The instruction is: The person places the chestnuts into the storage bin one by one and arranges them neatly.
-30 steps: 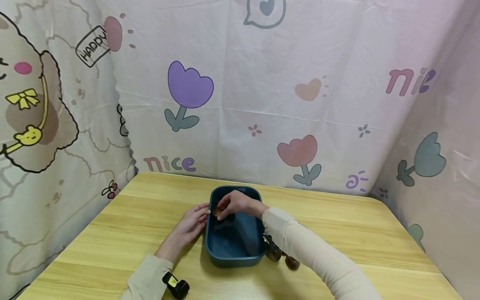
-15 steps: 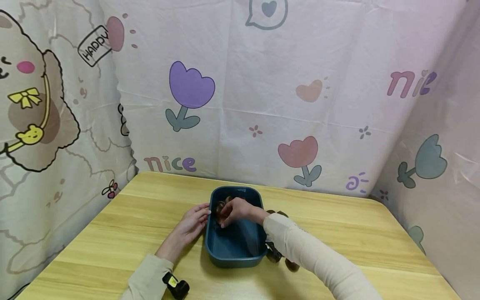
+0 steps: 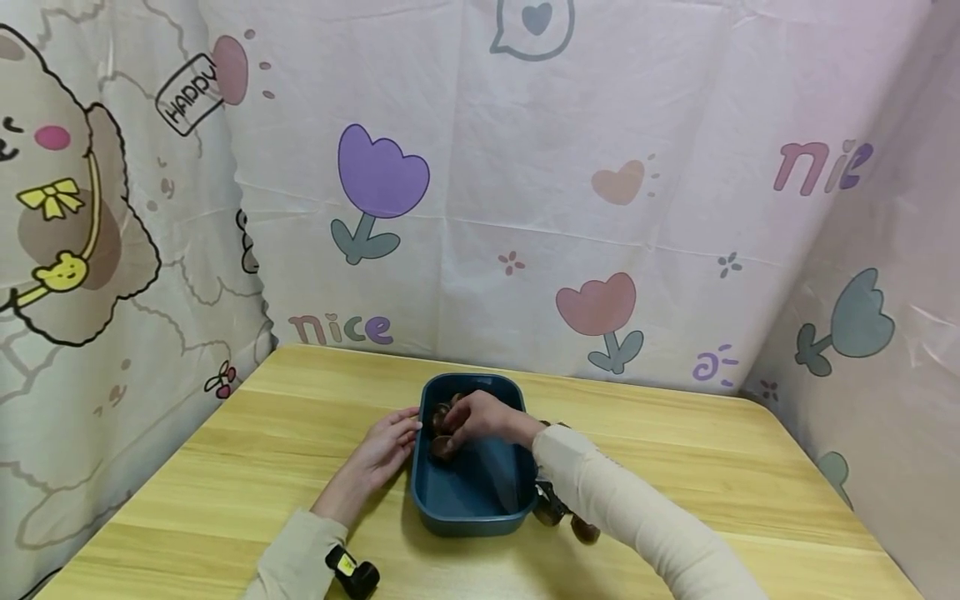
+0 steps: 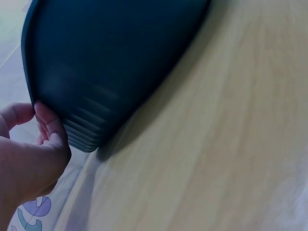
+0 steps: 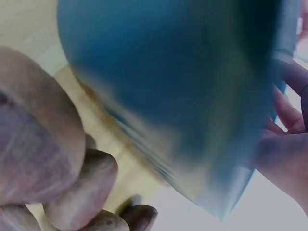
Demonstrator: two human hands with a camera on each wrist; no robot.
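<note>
The blue bin (image 3: 474,527) stands on the table, its long sides running away from me. My left hand (image 3: 384,446) is at its left side; in the left wrist view, the thumb and a finger of that hand (image 4: 36,154) pinch the bin's rim. My right hand (image 3: 483,417) reaches inside, thumb and fingers curled at a brown chestnut (image 3: 441,450) near the left wall. Just behind it are more chestnuts (image 3: 440,417), partly hidden by the hand. Other chestnuts (image 3: 585,529) lie outside, to the bin's right, some behind the right sleeve.
The wooden table (image 3: 300,467) extends around the bin. A printed cloth (image 3: 480,208) hangs behind and at both sides. In the right wrist view, several chestnuts (image 5: 82,190) lie close beside the bin's outer wall (image 5: 159,96).
My right hand has moved slightly nearer inside the bin, along its left wall. More chestnuts now show behind and under its fingers. The left hand stays at the bin's side.
</note>
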